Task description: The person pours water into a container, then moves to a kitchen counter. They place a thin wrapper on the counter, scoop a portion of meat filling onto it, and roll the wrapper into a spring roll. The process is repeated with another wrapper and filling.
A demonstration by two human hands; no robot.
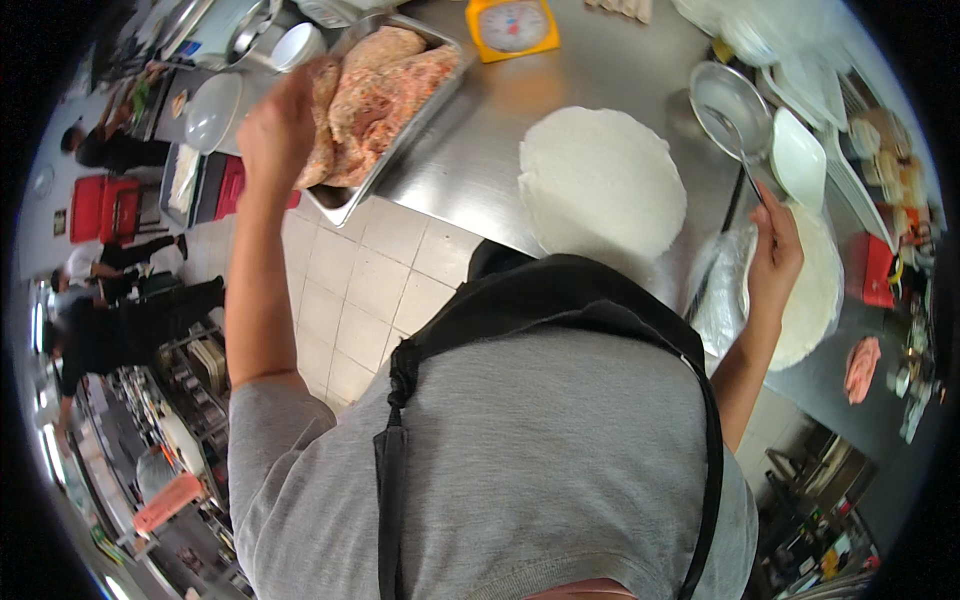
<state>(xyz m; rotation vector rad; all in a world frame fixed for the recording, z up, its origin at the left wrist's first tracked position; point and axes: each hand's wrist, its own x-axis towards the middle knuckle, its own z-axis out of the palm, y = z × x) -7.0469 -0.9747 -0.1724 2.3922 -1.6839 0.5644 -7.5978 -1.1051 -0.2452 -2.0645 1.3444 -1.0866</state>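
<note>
My left hand (276, 131), somewhat blurred, is at the left side of a metal tray (409, 139) heaped with a pale pink minced filling (397, 97) flecked with orange. Its fingertips are hidden, so I cannot tell whether it holds anything. In my right hand (776, 240) is the dark handle of a metal spoon (739, 146), whose head dips into a metal bowl (701, 90). Round white wrapper sheets (604, 176) lie on the steel table (480, 169) before me. More pale round sheets (806, 300), partly covered by clear plastic (724, 281), lie under and beside my right hand.
A yellow dial scale (514, 30) stands at the back. White bowls (298, 46) sit beyond the tray, and a white scoop-shaped dish (797, 157) is beside the metal bowl. Crumpled pink cloth (862, 369) lies far right. Several people (120, 150) are across the tiled floor (360, 277).
</note>
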